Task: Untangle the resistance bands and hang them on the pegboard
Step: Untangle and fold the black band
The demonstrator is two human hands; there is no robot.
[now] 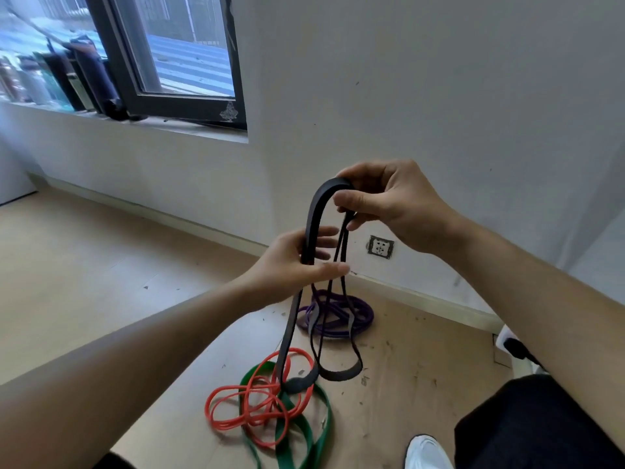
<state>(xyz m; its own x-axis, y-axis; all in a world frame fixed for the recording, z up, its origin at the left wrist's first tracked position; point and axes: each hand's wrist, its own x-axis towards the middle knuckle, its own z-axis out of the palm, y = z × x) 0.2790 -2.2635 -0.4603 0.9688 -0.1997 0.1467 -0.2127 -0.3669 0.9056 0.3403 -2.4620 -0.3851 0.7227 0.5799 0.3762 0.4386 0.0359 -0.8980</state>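
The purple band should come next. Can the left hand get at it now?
Probably not yet: the left hand holds the black band, and the purple band lies on the floor below, behind its hanging loops.

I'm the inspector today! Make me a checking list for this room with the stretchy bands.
Surface: pale wooden floor, scuffed and speckled.
Job's things: black band held up, loops hanging low; red band and green band tangled together; purple band heaped by the wall; no pegboard in view.
Clutter: blurred containers on the windowsill.
Hands: left hand and right hand both grip the black band.
Cables: dark plug at the right edge, cord unclear.
Surroundings: window, wall socket, white shoe.
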